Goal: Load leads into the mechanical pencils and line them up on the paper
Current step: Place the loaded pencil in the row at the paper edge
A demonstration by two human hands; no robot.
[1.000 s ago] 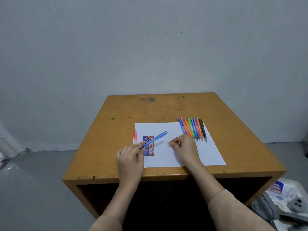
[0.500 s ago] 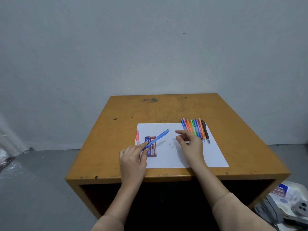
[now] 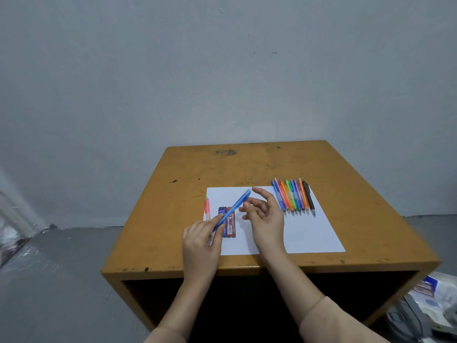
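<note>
Closest to us, our sleeves (image 3: 329, 323) are cut off at the bottom edge. Low on the right, some stuff (image 3: 435, 303) is too blurry to name. Under the counter (image 3: 247, 164) top it is all dark.

Our left grip (image 3: 201, 240) is wrapped round the low end of the blue pencil (image 3: 233, 210), so that end is hidden. The pencil slants up and to the right over the paper (image 3: 309, 233). Its top end is just beside the fingers of our right grip (image 3: 265, 219); we cannot tell if they touch. That grip is wide, with fingers spread and a bit bent. A lead would be too thin for us to see there.

Under the pencil lie two lead cases (image 3: 231, 227), side by side on the paper and partly covered. Their words are too small to read. A pink pencil (image 3: 207, 206) lies at the paper's left edge. Farther back on the right, a row of pencils (image 3: 293, 198) lies close together, well apart from both grips. Behind is a grey wall (image 3: 222, 70).
</note>
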